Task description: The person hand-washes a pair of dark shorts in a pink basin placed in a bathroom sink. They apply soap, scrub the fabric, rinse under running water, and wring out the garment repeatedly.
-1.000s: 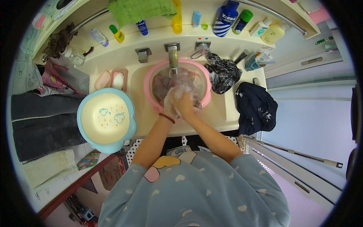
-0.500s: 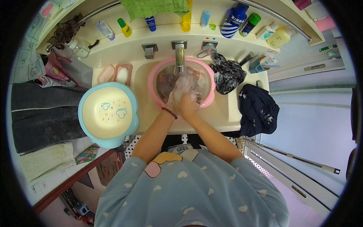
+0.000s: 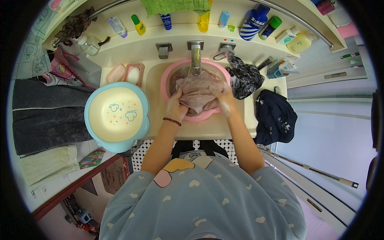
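Observation:
A wet, pinkish-grey cloth garment [image 3: 198, 90] is spread between my hands over a pink-rimmed basin [image 3: 165, 85] in the sink. My left hand [image 3: 177, 105], with soap suds on it and a beaded bracelet at the wrist, grips the garment's left side. On the right side, my right hand [image 3: 222, 96] has its fingers closed on the cloth, suds running down to the wrist. Part of the garment hangs over the basin's near rim. Directly above the basin's far side stands the faucet [image 3: 195, 60]. What lies in the basin beneath the cloth is mostly hidden.
Left of the sink sits a blue-rimmed cream basin [image 3: 117, 138], near a soap dish [image 3: 134, 75]. A soapy black cloth [image 3: 246, 80] lies right of the pink basin, and dark navy clothing [image 3: 276, 116] hangs over the counter's right edge. Several bottles and tubes line the back ledge.
My hands were close together, rubbing in the suds; now they are apart, with the garment lifted and stretched between them. The view has shifted slightly.

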Demonstrator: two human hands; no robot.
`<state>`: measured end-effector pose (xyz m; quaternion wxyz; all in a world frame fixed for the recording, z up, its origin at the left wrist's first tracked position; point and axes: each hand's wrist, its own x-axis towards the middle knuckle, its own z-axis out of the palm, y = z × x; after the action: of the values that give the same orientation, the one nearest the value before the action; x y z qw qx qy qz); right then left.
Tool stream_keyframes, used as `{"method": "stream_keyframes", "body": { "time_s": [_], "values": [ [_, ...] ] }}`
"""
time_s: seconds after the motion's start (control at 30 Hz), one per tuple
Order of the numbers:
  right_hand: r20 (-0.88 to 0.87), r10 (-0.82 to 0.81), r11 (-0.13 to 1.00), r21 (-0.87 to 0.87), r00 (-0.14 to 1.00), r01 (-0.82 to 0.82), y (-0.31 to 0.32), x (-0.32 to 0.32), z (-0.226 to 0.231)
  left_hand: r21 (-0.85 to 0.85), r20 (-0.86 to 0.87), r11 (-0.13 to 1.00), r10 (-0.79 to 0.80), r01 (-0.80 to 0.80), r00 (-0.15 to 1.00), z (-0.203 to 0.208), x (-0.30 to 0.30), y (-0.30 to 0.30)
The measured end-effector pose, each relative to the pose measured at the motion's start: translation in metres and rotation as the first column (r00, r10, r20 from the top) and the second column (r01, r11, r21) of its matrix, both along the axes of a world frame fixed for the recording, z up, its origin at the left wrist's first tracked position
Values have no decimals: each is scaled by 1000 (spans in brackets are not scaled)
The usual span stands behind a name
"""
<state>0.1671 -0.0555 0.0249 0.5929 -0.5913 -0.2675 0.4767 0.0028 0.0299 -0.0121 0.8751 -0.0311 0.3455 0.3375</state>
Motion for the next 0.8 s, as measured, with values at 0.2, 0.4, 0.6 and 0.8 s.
{"method": "stream_keyframes", "body": {
  "time_s": [0.2,0.4,0.6,0.8],
  "values": [
    [939,-8,1000,8,344,3,6,-83,-2,16,105,978,-207,206,973,-9,31,-26],
    [501,140,834,-525,854,171,22,-43,9,391,-284,848,-259,358,923,10,40,-51],
    [678,197,849,-479,708,222,17,-62,4,692,-474,-326,469,644,746,31,18,-28],
    [707,26,859,-378,707,346,34,-24,-23,496,-94,797,-345,344,934,7,31,-42]
  ]
}}
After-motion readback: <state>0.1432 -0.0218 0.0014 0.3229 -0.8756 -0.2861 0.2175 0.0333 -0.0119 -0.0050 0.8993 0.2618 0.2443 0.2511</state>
